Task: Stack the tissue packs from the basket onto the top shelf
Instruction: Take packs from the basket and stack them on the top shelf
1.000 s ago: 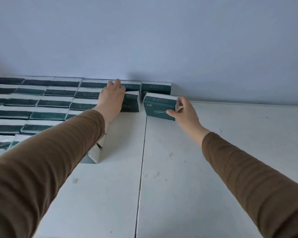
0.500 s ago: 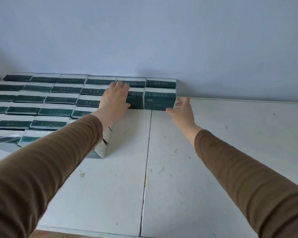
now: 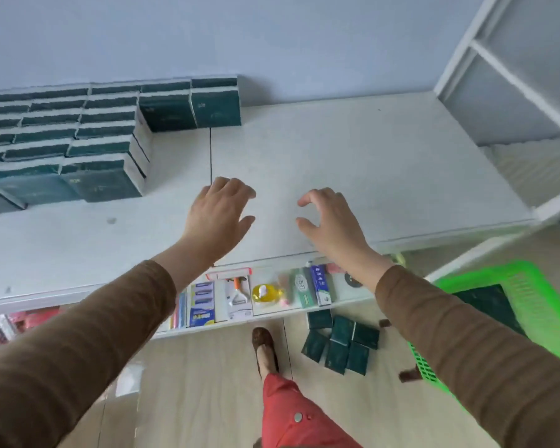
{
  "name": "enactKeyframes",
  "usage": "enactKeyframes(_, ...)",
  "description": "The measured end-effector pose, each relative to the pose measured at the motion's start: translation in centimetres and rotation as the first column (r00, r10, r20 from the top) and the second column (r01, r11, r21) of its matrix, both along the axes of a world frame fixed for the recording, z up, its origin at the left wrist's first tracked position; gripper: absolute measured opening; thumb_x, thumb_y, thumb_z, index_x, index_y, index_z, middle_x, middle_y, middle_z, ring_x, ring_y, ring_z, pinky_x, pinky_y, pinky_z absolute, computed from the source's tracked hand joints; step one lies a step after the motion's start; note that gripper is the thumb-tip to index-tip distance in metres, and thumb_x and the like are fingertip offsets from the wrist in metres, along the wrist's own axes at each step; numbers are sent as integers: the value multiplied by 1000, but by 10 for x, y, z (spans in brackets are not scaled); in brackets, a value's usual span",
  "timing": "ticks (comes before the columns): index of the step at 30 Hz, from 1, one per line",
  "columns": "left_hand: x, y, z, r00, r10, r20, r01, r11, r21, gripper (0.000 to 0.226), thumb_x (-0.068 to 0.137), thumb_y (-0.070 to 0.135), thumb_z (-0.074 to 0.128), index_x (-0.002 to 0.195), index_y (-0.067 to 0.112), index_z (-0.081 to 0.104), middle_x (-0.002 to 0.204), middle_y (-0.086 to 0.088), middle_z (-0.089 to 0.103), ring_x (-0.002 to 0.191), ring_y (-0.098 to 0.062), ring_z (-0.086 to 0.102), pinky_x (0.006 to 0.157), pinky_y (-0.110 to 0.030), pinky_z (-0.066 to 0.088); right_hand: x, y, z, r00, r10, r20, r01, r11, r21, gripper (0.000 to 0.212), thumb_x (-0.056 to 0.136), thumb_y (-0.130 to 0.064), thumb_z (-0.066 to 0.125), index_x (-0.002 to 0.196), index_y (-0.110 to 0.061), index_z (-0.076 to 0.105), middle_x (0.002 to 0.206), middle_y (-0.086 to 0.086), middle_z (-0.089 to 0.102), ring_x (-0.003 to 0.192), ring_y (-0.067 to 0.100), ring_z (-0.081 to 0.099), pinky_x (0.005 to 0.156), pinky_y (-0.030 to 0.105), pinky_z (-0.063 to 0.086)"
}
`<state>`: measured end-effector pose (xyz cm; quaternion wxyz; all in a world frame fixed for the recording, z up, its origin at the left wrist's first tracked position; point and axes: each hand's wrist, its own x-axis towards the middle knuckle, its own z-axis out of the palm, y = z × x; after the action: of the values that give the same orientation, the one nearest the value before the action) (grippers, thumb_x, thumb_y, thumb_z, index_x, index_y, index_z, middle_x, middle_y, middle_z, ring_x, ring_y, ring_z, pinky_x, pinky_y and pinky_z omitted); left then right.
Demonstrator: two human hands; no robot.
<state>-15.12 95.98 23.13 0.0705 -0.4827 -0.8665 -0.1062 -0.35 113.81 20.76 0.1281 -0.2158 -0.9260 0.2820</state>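
Dark green tissue packs [image 3: 78,137] stand in rows on the left part of the white top shelf [image 3: 353,163]; the rightmost pack [image 3: 216,106] sits against the back wall. My left hand [image 3: 219,211] and my right hand [image 3: 328,218] hover empty above the shelf's front half, fingers loosely curved, well clear of the packs. A bright green basket [image 3: 524,305] stands on the floor at the right with a dark pack [image 3: 485,302] inside. Several more packs [image 3: 340,344] lie loose on the floor beside it.
A lower shelf [image 3: 272,315] under the top one holds small packaged goods [image 3: 240,295]. A white shelf frame [image 3: 514,85] rises at the right. My foot [image 3: 265,350] and red trouser leg [image 3: 298,415] are on the wooden floor below.
Both hands let go of the packs at the back row and pulled back toward the shelf's front edge. The view tipped downward, so the floor, basket and lower shelf came into sight.
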Motion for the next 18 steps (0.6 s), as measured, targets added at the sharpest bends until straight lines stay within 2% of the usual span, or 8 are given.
enactKeyframes(4,95,9,-11,992,-114,49,114,993,0,37,86,31,68,120,19,62,115,2,60,111,-25,50,88,-38,43,110,-3,-6,995,-88,39,85,995,58,24,92,-30,62,114,-25,55,119,-8,53,111,12,44,75,25,31)
enactKeyframes(8,176,44,-34,974,-193,122,197,980,-22,38,85,33,68,121,21,62,116,3,60,112,-23,51,89,-39,46,211,14,-23,974,-194,117,188,980,62,27,90,-26,65,115,-18,58,117,0,56,112,21,48,89,34,42)
enactKeyframes(13,267,108,-71,935,-271,229,302,947,-109,42,86,36,65,125,24,59,121,4,58,117,-21,48,94,-40,46,321,58,-60,920,-302,249,315,949,-13,33,90,-24,65,120,-16,56,118,2,55,113,23,48,94,36,42)
enactKeyframes(18,348,197,-124,896,-293,335,372,907,-200,39,85,30,64,123,25,59,116,5,59,110,-20,50,84,-37,47,409,132,-117,829,-372,418,466,872,-147,42,93,-27,65,131,-15,51,124,2,56,114,21,54,91,32,43)
